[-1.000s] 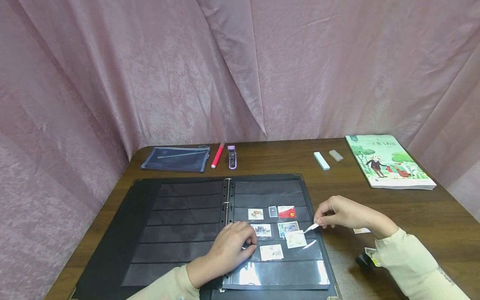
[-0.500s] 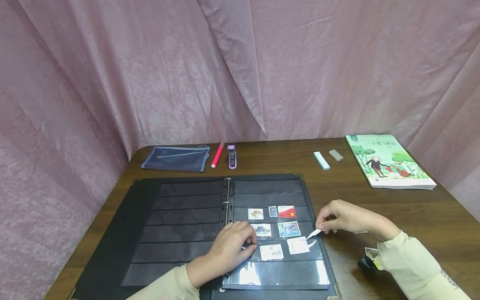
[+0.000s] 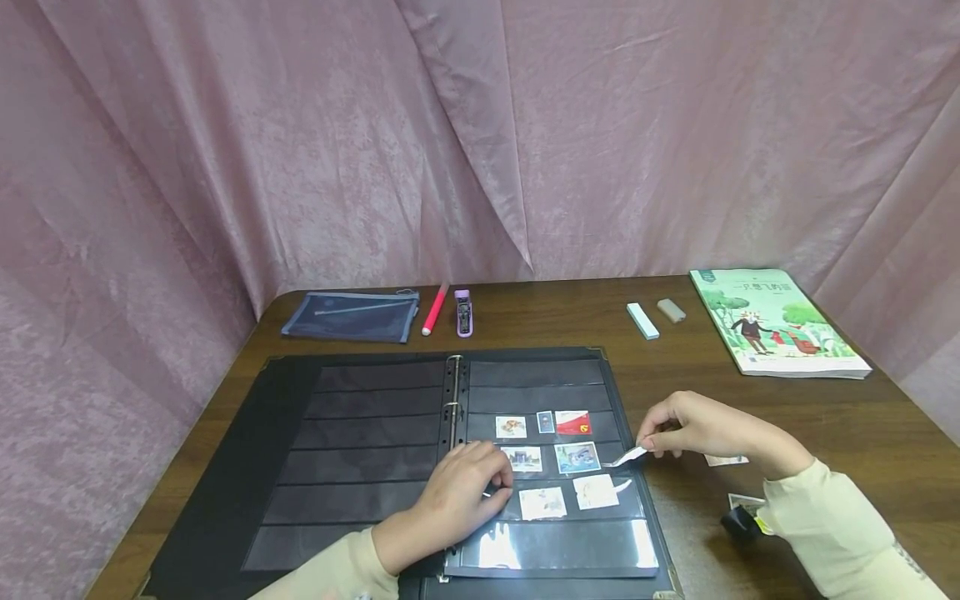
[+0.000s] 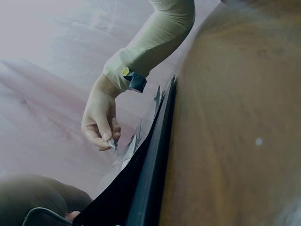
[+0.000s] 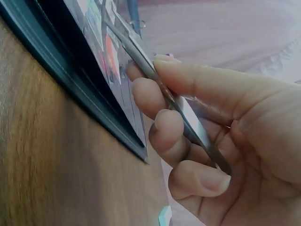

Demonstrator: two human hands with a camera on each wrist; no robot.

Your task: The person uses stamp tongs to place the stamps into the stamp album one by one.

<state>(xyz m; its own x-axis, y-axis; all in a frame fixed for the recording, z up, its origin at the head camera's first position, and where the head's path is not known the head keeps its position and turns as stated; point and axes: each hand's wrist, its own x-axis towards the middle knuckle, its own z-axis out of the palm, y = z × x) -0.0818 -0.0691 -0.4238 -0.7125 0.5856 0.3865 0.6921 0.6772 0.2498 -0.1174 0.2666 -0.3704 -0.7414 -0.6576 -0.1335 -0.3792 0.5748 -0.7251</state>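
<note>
On the right page (image 3: 536, 372) of the open black album (image 3: 240, 492), in the nearest filled row, lie two pale stamps: the lower-left stamp (image 3: 543, 503) and, to its right, the lower-right stamp (image 3: 596, 492), which is slightly tilted. A thin white streak (image 3: 623, 486) meets the right side of the second one; perhaps it is only a reflection, I cannot be sure. To the left of this row, the left hand (image 3: 457, 487) rests at the inner side of the page, its fingers loosely bent, and it seems to hold nothing. A little farther, at the right border of the album, the right hand (image 3: 697, 427) pinches the tweezers (image 3: 628, 456); the two hands are well apart. The long axis of the tweezers goes from this hand to the left and a little toward the person, and the tips point to the blue stamp (image 3: 577, 457), just beside its lower right corner; whether they touch it, I cannot tell. This stamp has its long axis from left to right, and the right hand is the nearer one to it. Beyond stands the row with the red stamp (image 3: 573, 422), then the red marker (image 3: 435, 310) and, behind everything, the pink curtain (image 3: 480, 167).
</note>
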